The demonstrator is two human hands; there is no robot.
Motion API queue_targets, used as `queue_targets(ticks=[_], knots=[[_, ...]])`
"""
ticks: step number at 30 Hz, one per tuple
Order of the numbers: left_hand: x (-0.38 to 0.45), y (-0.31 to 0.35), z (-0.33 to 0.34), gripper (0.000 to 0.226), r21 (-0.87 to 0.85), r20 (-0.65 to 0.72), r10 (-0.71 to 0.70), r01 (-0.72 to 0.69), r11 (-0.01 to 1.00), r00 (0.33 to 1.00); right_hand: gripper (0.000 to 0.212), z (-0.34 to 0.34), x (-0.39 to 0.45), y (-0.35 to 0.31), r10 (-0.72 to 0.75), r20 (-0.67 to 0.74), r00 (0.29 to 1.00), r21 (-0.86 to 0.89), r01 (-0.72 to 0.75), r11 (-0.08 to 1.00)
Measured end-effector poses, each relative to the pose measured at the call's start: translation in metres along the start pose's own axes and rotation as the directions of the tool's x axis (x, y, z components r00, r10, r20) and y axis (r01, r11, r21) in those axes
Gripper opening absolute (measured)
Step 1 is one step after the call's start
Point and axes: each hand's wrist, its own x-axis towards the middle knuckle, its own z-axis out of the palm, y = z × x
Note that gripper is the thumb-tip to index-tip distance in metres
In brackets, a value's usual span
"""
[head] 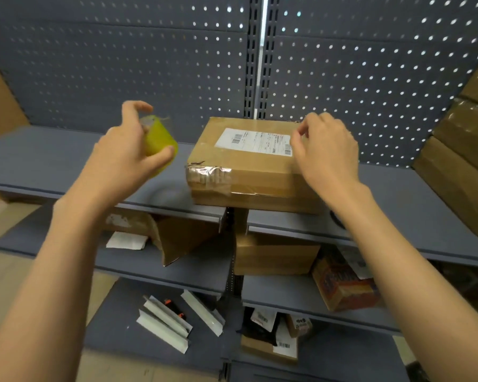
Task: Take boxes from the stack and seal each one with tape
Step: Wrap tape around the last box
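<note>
Grey shelf (53,164), taped cardboard box (246,172) on it

I read this as a shop stockroom or parcel storage area. Grey perforated metal back panels (122,64) with a slotted upright (255,51) at 12 o'clock carry tiered grey shelves (39,161). Stacked cardboard cartons (464,150) sit at 3 o'clock; labelled parcels (273,340) lie on lower shelves at 6 o'clock.

A grey pegboard wall (122,64) is standing behind, light glinting through its holes, with a slotted upright (255,51) running down the middle. Grey shelves (39,161) are stepping downward in tiers, and pale floor (6,224) is showing at the left.
</note>
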Motion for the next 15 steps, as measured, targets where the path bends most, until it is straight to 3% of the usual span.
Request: queue_targets(ticks=[4, 8, 15], knots=[[0.016, -0.039, 0.002, 0.060, 0.145, 0.019, -0.014, 0.011, 0.989, 1.000, 0.027, 0.012, 0.007, -0.037, -0.064, 0.017, 0.998, 0.051, 0.063, 0.997], [0.028, -0.074, 0.018, 0.056, 0.245, 0.140, 0.034, -0.068, 0.967, 0.990, 0.027, 0.028, 0.012, -0.069, -0.071, 0.034, 0.997, 0.047, 0.070, 0.996], [0.045, -0.122, 0.050, 0.048, 0.287, 0.301, 0.140, -0.230, 0.930, 0.943, 0.026, 0.045, 0.010, -0.101, 0.034, 0.032, 0.999, 0.072, -0.036, 0.997]])
